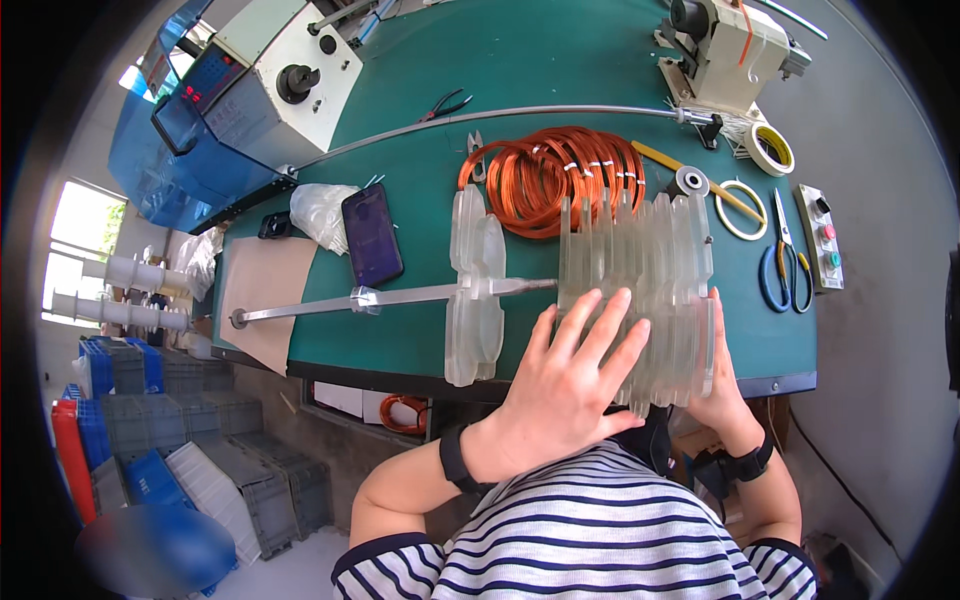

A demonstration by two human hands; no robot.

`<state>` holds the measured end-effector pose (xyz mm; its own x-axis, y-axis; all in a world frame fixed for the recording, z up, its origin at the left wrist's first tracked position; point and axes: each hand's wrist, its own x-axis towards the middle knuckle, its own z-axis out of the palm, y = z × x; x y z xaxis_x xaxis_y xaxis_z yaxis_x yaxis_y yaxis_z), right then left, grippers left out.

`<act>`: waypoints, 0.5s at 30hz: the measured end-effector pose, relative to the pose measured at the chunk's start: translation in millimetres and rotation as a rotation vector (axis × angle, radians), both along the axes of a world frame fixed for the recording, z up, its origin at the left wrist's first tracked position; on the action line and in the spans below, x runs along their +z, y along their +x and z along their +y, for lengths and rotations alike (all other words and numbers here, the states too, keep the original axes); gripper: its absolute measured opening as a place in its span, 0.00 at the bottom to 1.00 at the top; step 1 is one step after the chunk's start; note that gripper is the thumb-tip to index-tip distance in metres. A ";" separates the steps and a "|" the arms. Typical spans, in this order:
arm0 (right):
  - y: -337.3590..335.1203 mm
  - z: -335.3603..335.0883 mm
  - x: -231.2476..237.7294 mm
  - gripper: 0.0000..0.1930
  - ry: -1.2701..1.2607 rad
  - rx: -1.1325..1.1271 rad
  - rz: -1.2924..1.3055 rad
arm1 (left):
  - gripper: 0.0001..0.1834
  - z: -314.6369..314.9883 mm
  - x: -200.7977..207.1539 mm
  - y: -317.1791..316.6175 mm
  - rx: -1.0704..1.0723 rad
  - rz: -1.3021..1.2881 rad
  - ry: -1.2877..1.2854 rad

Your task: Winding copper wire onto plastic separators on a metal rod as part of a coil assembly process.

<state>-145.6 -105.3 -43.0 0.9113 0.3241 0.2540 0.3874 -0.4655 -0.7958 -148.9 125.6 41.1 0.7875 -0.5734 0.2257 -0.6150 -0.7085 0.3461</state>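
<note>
left hand [570, 375] laid flat on the near side of the stack of clear plastic plates [640, 290], fingers [605, 325] spread wide and pressing, gripping nothing. right hand [718, 385] cupped against the stack's right end, mostly hidden behind the plates, so cannot tell how its fingers sat. stack stood on edge at the near side of the green counter [560, 80], plates threaded in a row, with a metal rod [400, 297] running out leftward through a smaller group of clear discs [475, 290]. looked stiff, smooth and probably slippery, likely brittle at the thin rims and fairly heavy as a block; best held by squeezing both ends together, not by single plates. just behind lay coils of copper wire [550, 175]; to the left a dark phone [372, 235]; to the right blue-handled scissors [785, 270] and rings of tape [772, 148].
</note>
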 end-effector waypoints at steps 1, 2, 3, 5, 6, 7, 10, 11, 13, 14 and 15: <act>1.0 0.1 0.3 0.63 -0.002 0.004 0.002 | 0.48 1.6 -1.7 5.8 -0.002 -0.011 -0.014; 1.4 -0.2 0.9 0.65 -0.114 0.031 -0.010 | 0.48 3.7 -2.6 9.0 -0.004 -0.022 -0.028; 3.4 -1.4 1.5 0.66 -0.226 0.059 -0.025 | 0.47 5.1 -2.7 9.5 -0.005 -0.046 -0.029; -1.3 0.7 3.0 0.68 0.076 0.077 0.176 | 0.43 19.9 -1.6 2.4 -0.044 -0.050 -0.070; -3.7 3.2 8.4 0.70 0.366 0.071 0.379 | 0.41 30.1 -0.7 -1.2 -0.079 -0.071 -0.121; -4.6 9.5 22.1 0.73 0.584 0.045 0.561 | 0.38 41.9 3.5 -6.0 -0.081 -0.154 -0.190; -3.7 -0.1 30.3 0.64 0.629 -0.010 0.606 | 0.32 105.9 1.8 9.4 0.150 -0.272 -0.320; -5.1 -1.4 29.5 0.64 0.627 0.006 0.613 | 0.28 131.6 -6.0 21.5 0.282 -0.293 -0.388; -5.0 -2.2 22.4 0.57 0.569 -0.133 0.542 | 0.12 184.5 -21.3 36.7 0.630 -0.276 -0.347; -4.7 -1.8 20.3 0.57 0.567 -0.114 0.548 | 0.10 212.6 -33.6 43.4 0.733 -0.266 -0.192; -4.1 -2.2 16.5 0.56 0.572 -0.160 0.536 | 0.15 233.9 -42.2 48.0 0.741 -0.266 0.003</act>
<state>-149.6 -107.5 -26.5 0.9807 0.1315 -0.1448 -0.1528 0.0532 -0.9868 -100.9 359.5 -1.1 0.8844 0.0789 0.4599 -0.0443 -0.9669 0.2512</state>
